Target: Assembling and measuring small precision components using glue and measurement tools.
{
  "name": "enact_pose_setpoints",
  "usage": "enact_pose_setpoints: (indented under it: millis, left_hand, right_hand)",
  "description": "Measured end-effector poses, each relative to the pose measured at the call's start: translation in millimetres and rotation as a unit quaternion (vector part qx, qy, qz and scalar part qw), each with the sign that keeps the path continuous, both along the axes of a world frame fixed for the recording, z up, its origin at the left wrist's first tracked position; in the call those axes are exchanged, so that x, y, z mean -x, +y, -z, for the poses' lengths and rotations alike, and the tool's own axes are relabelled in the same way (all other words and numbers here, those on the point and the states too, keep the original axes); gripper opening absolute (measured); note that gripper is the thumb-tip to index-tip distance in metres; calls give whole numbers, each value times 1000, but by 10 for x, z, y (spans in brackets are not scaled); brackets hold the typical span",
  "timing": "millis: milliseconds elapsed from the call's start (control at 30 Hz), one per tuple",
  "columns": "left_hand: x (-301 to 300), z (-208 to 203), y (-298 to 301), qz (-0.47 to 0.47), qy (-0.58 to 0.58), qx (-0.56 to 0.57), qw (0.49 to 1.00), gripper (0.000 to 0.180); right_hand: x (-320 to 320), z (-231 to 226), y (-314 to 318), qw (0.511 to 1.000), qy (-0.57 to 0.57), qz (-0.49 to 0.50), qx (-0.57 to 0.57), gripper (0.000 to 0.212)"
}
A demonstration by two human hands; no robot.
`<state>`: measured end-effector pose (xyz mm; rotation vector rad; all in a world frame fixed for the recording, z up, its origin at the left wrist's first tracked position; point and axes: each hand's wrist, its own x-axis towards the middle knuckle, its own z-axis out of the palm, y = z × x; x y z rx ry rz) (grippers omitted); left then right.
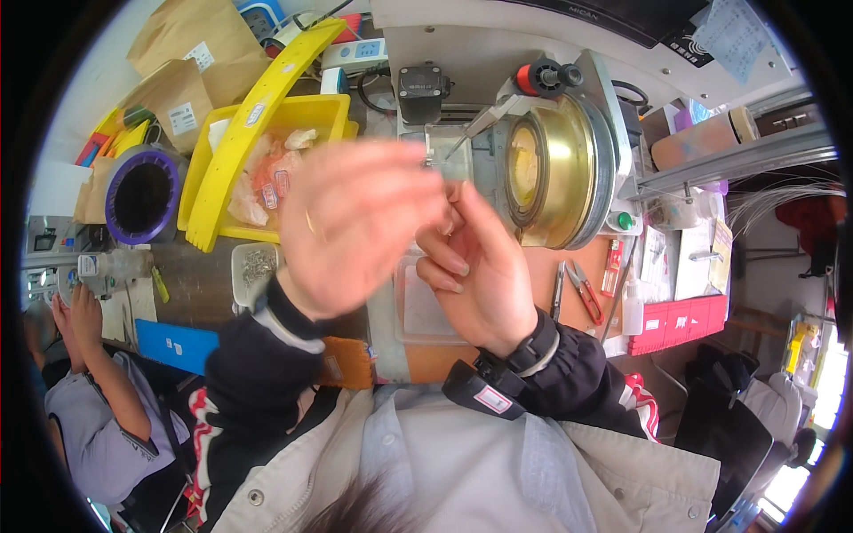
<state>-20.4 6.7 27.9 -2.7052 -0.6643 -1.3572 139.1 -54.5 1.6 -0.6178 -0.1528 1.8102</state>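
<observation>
My left hand [351, 226] is raised in front of the bench and smeared by motion, its fingers pointing right toward my other hand. Beside it, my right hand [484, 275] is turned palm toward me, with thumb and index finger closed at their tips; whatever they may pinch is too small to make out. Just beyond the fingertips stands a machine with a large brass-coloured wheel [555, 173] and a thin metal arm [489, 117]. A clear shallow plastic tray [426, 311] lies below my hands, partly covered by them.
A yellow bin [333, 115] with small bags stands behind my left hand, near a white tub of small metal parts [256, 266]. Red-handled snips [584, 289] lie at right, beside a white bottle [633, 306] and red block [680, 324]. Another person [107, 391] works at far left.
</observation>
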Motion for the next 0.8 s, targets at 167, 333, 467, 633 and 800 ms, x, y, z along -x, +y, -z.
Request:
enact_pose_setpoints:
  millis: [167,333,467,633,800]
  left_hand:
    - [-72,215,-232,-23,-55,-10,998,30]
    - [-110,376,-86,-87,-9,16,996,21]
    - [-81,348,-125,-43,17,11,999,18]
    - [-90,395,-120,-16,-25,37,999,10]
    - [-84,426,-132,10,-64,71,995,15]
  right_hand:
    - [-31,-121,-88,997,-54,-47,9,11]
    - [-324,7,-271,984,-107,-144,-23,11]
    - [-501,-1,-428,955,-224,-189,-52,8]
    - [-622,105,-594,790,-569,-159,-165,11]
    - [-669,308,-567,325,-845,-143,-399,27]
